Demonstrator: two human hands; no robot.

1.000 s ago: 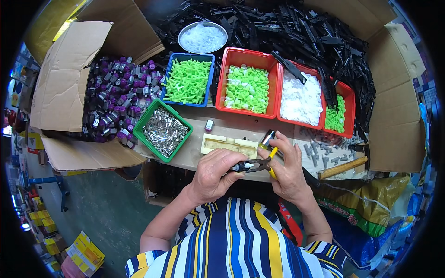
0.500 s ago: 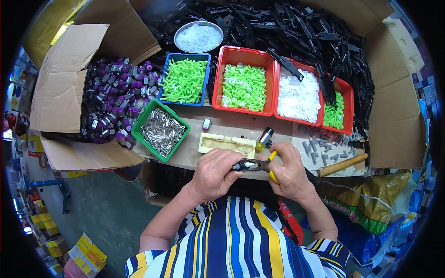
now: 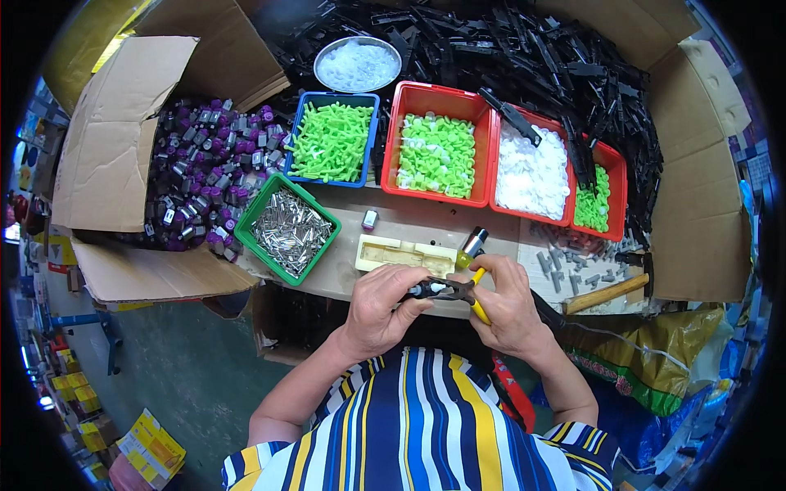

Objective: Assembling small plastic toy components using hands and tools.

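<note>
My left hand (image 3: 381, 309) is closed around a small dark part with a white piece showing at its end (image 3: 436, 288); most of it hides in the fingers. In my right hand (image 3: 512, 304) is a pair of pliers with yellow handles (image 3: 479, 309), their dark jaws up against that part. Just beyond the hands lies a cream-coloured fixture block (image 3: 403, 253) with a hollow along its top. Beside its right end is a screwdriver (image 3: 472, 243) with a yellow-green and dark handle. A single small grey block-like piece (image 3: 370, 219) sits behind the fixture.
Behind stand a green bin of metal pins (image 3: 326, 252), a blue bin of green sticks (image 3: 377, 139) and red bins (image 3: 442, 94) of green and white parts. A carton of purple-grey pieces (image 3: 106, 180) is left. Black parts (image 3: 458, 37) heap behind; a wooden-handled hammer (image 3: 606, 295) lies right.
The view has shifted slightly, so the bins appear a little farther right. My hands stay together, with the pliers still at the dark part.
</note>
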